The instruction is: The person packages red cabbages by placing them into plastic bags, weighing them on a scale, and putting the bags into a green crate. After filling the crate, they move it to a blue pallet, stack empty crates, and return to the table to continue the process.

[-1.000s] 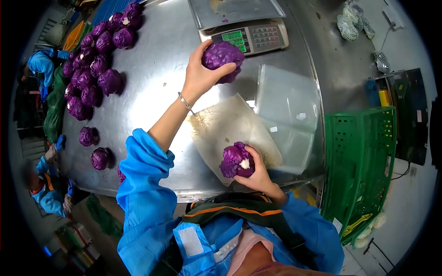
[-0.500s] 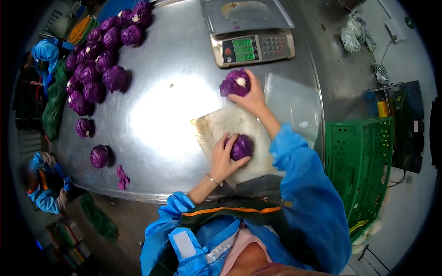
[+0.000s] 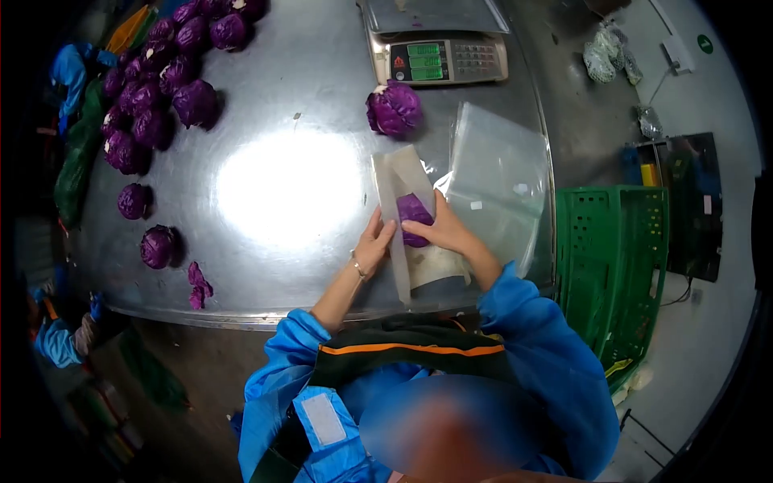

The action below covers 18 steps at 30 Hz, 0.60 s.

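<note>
A purple cabbage [image 3: 415, 217] sits on a stained beige sheet [image 3: 435, 266], whose sides are raised around it. My left hand [image 3: 375, 243] grips the lifted left side of the sheet, thumb towards the cabbage. My right hand [image 3: 447, 228] is closed on the cabbage from the right, thumb across its front; its other fingers are partly behind the sheet's right side. Beyond the sheet, a second purple cabbage [image 3: 394, 109] lies in front of the digital scale [image 3: 439, 60], touched by neither hand. Clear plastic bags [image 3: 499, 185] lie flat beside my right hand.
Several purple cabbages [image 3: 153, 97] are heaped at the far left of the metal table [image 3: 322, 274]. Loose purple leaves [image 3: 199, 286] lie near its front edge. A green crate [image 3: 608, 274] stands off the right side. Other people in blue sleeves [image 3: 71, 76] are at the left.
My right hand has let go of the cabbage near the scale and come down to the other one. My left hand has shifted from that cabbage to the sheet, whose sides are now raised.
</note>
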### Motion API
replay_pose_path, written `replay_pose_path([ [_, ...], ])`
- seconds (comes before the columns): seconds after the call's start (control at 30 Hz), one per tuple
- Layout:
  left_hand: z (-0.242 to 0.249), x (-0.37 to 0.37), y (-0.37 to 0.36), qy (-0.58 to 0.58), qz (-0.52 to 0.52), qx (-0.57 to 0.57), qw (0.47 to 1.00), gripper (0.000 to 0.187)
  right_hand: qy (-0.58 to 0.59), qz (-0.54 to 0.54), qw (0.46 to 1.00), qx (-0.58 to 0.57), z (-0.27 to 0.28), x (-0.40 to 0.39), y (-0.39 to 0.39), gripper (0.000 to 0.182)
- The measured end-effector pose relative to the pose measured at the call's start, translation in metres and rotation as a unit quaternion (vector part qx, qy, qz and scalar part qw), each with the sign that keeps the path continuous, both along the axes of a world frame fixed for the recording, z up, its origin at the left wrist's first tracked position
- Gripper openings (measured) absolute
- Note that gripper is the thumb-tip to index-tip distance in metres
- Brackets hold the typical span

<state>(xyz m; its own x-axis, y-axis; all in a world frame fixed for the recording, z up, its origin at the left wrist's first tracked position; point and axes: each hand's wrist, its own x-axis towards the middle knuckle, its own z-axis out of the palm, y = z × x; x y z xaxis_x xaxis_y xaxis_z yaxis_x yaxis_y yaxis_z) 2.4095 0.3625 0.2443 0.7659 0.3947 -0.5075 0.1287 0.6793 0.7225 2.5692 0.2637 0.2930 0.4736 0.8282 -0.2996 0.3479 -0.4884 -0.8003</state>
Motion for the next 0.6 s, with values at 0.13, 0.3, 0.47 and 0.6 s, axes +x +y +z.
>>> replay_pose_path([
  [0.13,0.003,0.002,-0.048,0.122,-0.09,0.492,0.857,0.067,0.012,-0.092,0.996,-0.006,-0.001,-0.022,-0.028,0.082],
  [0.3,0.132,0.023,-0.071,-0.056,-0.174,0.662,0.727,0.052,0.612,-0.253,0.746,0.077,-0.018,0.01,-0.118,0.054],
  [0.47,0.093,0.063,-0.046,-0.018,-0.229,0.551,0.803,0.035,0.668,-0.152,0.609,0.4,0.002,0.017,-0.26,0.061],
  [0.6,0.012,0.028,-0.098,-0.043,-0.377,0.745,0.549,0.047,0.647,-0.254,0.639,0.329,0.092,-0.016,-0.275,0.053],
])
